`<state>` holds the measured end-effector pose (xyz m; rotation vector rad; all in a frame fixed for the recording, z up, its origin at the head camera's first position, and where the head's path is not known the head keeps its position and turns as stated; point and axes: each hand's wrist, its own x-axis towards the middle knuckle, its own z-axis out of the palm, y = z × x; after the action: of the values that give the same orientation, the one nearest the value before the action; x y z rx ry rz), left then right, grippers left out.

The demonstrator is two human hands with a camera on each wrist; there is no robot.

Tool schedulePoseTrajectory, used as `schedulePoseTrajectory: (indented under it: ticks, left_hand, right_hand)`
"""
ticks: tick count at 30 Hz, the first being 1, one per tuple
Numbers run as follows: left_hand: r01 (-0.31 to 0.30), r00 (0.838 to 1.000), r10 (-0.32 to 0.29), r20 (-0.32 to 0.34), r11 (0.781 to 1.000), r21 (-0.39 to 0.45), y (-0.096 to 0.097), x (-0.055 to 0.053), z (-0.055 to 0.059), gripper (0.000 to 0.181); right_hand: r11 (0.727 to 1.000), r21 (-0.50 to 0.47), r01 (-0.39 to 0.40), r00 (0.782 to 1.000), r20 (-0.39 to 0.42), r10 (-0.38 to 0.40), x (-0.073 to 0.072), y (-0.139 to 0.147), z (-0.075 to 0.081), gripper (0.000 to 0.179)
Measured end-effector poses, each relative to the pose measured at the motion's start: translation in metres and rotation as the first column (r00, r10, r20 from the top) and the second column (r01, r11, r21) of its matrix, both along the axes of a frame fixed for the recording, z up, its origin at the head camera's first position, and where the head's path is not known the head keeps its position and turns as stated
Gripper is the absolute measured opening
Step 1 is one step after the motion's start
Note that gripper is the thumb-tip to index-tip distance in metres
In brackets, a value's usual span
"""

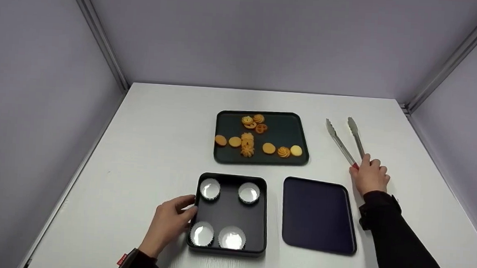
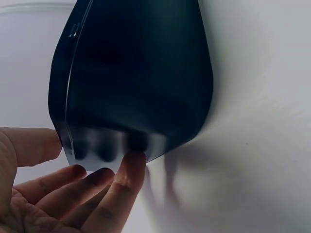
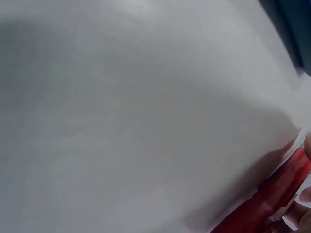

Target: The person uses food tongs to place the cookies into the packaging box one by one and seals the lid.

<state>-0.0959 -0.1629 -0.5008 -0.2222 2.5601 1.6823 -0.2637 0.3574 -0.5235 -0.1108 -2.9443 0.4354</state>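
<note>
A black square tin [image 1: 232,208] holds several white fluted paper cups, such as one paper cup [image 1: 249,192], near its corners. At the tin's left side is my left hand [image 1: 171,219]; in the left wrist view its fingertips [image 2: 131,170] touch the outer wall, and the thumb lies by the rim. On the right, my right hand [image 1: 371,175] grips the red handle of metal tongs [image 1: 342,146], whose two arms stand spread apart towards the back. The right wrist view shows the red handle [image 3: 267,199] with a few fingers at the edge.
A dark baking tray [image 1: 280,132] behind the tin carries several biscuits and small pretzels [image 1: 261,128]. A flat dark blue lid [image 1: 318,215] lies between the tin and my right forearm. Grey panels enclose the white table [image 1: 146,145] at the back and sides.
</note>
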Motion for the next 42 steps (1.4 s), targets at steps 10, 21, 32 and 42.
schedulePoseTrajectory:
  ticks: [10, 21, 32, 42]
  left_hand:
    - [0.028, 0.999, -0.029, -0.035, 0.999, -0.034, 0.002, 0.000, -0.001, 0.033]
    - [0.035, 0.999, -0.036, -0.036, 0.999, -0.033, 0.001, 0.000, -0.001, 0.033]
    - [0.025, 0.999, -0.025, -0.032, 1.000, -0.010, 0.000, 0.000, -0.001, 0.032]
    - [0.020, 0.999, -0.021, -0.030, 1.000, -0.007, 0.001, 0.000, -0.001, 0.033]
  right_hand:
    - [1.000, -0.024, 0.002, 0.998, -0.063, -0.004, -0.001, 0.006, -0.002, 0.046]
    - [0.996, -0.088, -0.030, 0.984, -0.180, 0.014, 0.001, 0.003, 0.016, 0.032]
    - [0.968, 0.038, -0.248, 0.878, -0.413, 0.241, 0.007, -0.022, 0.042, 0.037]
    - [0.912, 0.118, -0.393, 0.855, -0.320, 0.409, 0.015, -0.041, 0.051, 0.036]
